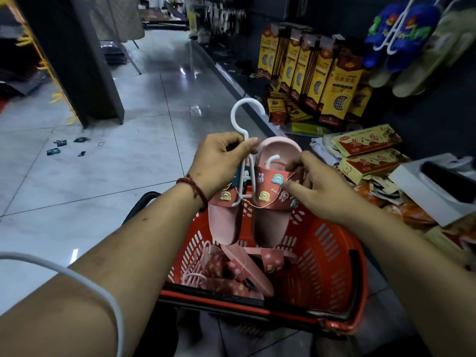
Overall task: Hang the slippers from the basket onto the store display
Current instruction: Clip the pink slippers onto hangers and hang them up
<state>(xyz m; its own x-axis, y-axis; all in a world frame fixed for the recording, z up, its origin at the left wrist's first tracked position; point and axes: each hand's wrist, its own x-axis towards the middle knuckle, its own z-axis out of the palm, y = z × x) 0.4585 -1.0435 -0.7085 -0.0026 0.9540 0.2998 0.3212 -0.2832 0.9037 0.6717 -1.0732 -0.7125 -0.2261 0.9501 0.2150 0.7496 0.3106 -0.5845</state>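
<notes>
Hands meet above the red basket, holding a pair of pink slippers on a white hanger. The left hand pinches the hanger's thin stem just under its round hook between thumb and curled fingers. The right hand grips the strap of the nearer slipper, thumb on its front. It may also be catching the hanger's small inner prong, though that is hard to make out. The slippers look smooth and rubbery, with darker straps studded with little cartoon charms, and their soles hang toe-down over the basket's far rim. More pink slippers lie jumbled inside the slotted plastic basket. At the upper right, blue slippers hang on the store display.
</notes>
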